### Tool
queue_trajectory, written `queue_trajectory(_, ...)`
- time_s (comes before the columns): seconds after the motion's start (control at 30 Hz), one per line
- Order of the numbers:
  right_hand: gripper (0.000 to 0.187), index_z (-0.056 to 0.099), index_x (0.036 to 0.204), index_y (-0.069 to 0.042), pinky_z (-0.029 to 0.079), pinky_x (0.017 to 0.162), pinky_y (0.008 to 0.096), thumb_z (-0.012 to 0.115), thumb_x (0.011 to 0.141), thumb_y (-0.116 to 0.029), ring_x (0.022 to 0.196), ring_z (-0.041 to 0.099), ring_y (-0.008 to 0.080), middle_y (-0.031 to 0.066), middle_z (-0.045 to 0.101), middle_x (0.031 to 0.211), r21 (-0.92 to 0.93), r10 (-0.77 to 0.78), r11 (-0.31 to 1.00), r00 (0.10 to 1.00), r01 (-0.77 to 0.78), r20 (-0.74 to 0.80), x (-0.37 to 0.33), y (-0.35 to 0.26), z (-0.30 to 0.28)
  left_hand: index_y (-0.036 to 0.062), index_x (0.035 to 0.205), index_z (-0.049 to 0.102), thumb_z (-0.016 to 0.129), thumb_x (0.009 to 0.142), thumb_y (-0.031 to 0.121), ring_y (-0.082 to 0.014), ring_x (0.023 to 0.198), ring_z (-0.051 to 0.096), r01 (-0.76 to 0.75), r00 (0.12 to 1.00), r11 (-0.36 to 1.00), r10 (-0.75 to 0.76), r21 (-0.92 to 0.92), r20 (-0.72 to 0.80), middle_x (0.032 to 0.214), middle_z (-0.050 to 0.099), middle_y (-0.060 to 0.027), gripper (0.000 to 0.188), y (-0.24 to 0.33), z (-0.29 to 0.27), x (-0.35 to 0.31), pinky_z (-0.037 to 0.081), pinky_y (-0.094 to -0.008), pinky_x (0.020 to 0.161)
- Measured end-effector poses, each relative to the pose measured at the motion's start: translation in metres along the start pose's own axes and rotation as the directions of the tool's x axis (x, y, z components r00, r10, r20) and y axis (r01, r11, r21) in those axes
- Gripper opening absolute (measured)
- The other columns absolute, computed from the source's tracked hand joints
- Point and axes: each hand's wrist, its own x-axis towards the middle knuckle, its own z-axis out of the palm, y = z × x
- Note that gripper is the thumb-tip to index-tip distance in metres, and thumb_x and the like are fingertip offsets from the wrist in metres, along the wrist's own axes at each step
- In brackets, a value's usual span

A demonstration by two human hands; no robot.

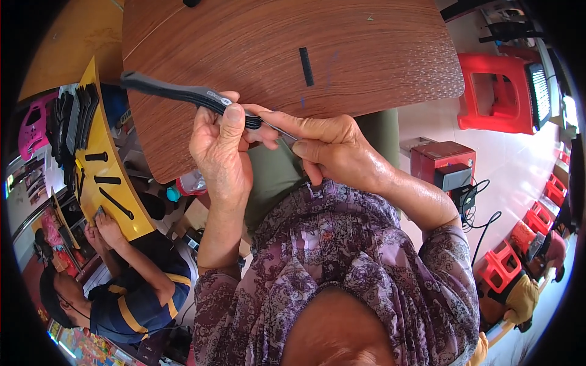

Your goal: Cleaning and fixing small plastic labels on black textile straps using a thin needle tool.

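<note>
Left hand [221, 146]: pinching the black strap [177, 91] between thumb and fingers.
Black strap: raised over the edge of the brown worktop [244, 36], its long end pointing left.
Right hand [329, 143]: gripping a thin metal tool [279, 130], tip at the strap's right end.
Short black strip [306, 66]: lying alone on the worktop.

The brown wood-grain surface [390, 55] is the reference. Just to its right, a red plastic stool [521, 97] stands on pale, glossy floor [436, 125]. To its left: a yellow surface [137, 210]. Farther right: more red stools [502, 267].
</note>
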Motion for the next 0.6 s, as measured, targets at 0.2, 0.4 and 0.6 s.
queue_trajectory(0.2, 0.051, 0.051, 0.130, -0.016, 0.039, 0.050, 0.0196, 0.042, 0.085, 0.008, 0.049, 0.041, 0.0037, -0.0027, 0.048, 0.059, -0.116, -0.041, 0.993, 0.999, 0.039, -0.022, 0.000, 0.000, 0.000, -0.0052, 0.110, 0.047, 0.062, 0.084, 0.003, -0.0247, 0.063, 0.065, 0.084, 0.987, 0.989, -0.100, 0.118, 0.129, 0.086, 0.064, -0.0182, 0.031, 0.006, -0.008, 0.007, 0.056, -0.0325, 0.052)
queue_trajectory(0.4, 0.051, 0.049, 0.131, -0.020, 0.042, 0.048, 0.0213, 0.043, 0.086, 0.005, 0.050, 0.041, 0.0045, -0.0041, 0.056, 0.077, -0.131, -0.075, 0.989, 0.997, 0.070, -0.036, 0.002, 0.009, -0.001, -0.0067, 0.106, 0.051, 0.061, 0.082, -0.002, -0.0294, 0.066, 0.066, 0.173, 0.976, 0.985, -0.172, 0.002, 0.134, 0.090, 0.064, -0.0225, 0.027, 0.002, -0.014, 0.004, 0.057, -0.0366, 0.054)
queue_trajectory(0.6, 0.051, 0.049, 0.131, -0.019, 0.043, 0.048, 0.0210, 0.045, 0.086, 0.004, 0.051, 0.042, 0.0045, -0.0042, 0.057, 0.078, -0.063, 0.004, 0.998, 0.999, -0.007, -0.042, 0.004, 0.007, -0.003, -0.0060, 0.104, 0.053, 0.060, 0.083, 0.001, -0.0306, 0.066, 0.066, 0.153, 0.988, 0.974, -0.152, -0.168, 0.020, 0.084, 0.064, -0.0189, 0.023, -0.005, -0.008, -0.002, 0.057, -0.0378, 0.052)
